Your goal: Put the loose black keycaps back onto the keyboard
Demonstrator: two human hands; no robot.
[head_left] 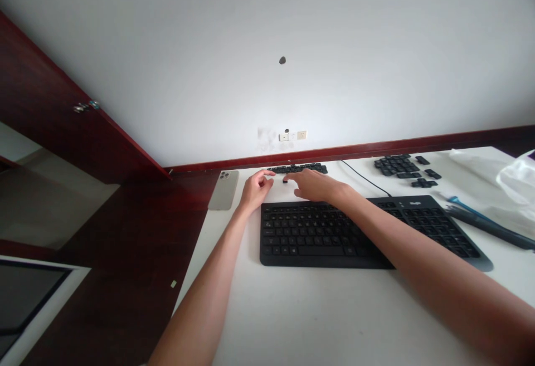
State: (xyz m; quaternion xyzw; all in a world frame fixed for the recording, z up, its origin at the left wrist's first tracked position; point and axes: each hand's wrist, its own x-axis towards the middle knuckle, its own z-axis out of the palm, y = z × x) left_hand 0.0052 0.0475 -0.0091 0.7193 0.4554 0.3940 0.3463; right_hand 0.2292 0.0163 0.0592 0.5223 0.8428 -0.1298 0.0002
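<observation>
A black keyboard [305,238] lies on the white table, with keycaps on its left part and open key sockets on its right part. Beyond its back edge, a single black keycap [285,181] sits by the tip of my right hand [315,185]'s index finger, which appears to touch it. The thumb of that hand is apart from the index. My left hand [256,190] rests just left of it, fingers curved and apart, holding nothing visible. Behind both hands stretches a row of loose keycaps [321,169], partly hidden by the right hand.
More loose keycaps [393,165] lie at the back right. A phone [224,190] is at the table's left edge. To the right are a blue-tipped brush-like tool [460,204], a long black tool [497,229] and a white plastic bag [516,182]. A cable [363,176] runs behind the keyboard.
</observation>
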